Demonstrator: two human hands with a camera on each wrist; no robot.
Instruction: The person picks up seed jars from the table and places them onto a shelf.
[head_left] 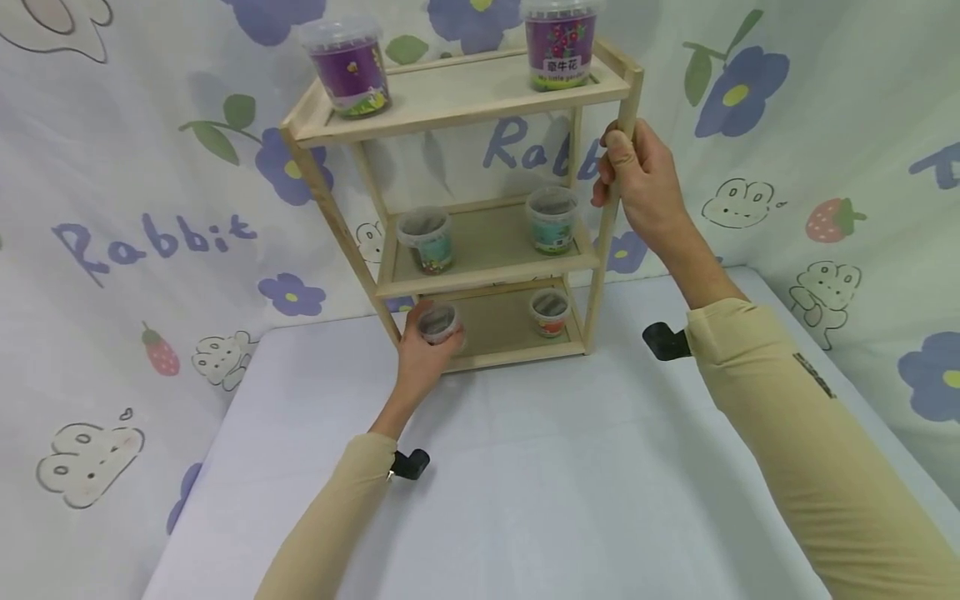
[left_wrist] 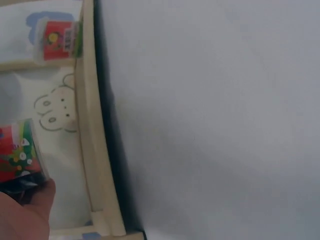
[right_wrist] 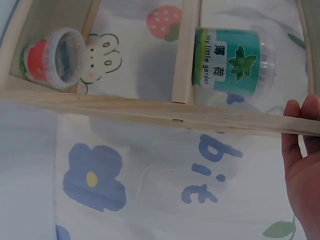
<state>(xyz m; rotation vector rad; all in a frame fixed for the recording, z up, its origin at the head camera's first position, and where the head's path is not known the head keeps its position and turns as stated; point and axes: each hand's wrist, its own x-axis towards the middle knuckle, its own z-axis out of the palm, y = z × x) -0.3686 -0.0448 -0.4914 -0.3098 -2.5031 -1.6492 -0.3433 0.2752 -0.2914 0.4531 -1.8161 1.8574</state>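
Left hand point(head_left: 420, 362) grips a small clear red-labelled plastic cup point(head_left: 439, 324) at the 3-tier pale wooden shelf's point(head_left: 465, 92) bottom-left edge; right hand point(head_left: 641, 187) clasps its front-right post.

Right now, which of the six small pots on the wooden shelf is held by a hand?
The red-labelled pot at the left of the bottom shelf: the left hand grips it. The other five stand untouched; the right hand holds the shelf's front post.

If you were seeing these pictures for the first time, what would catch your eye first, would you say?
A three-tier pale wooden shelf rack stands on the white table, with two purple-labelled clear plastic tubs on its top tier. The left hand grips a small red-labelled clear cup at the bottom tier, while the right hand holds the rack's front right post.
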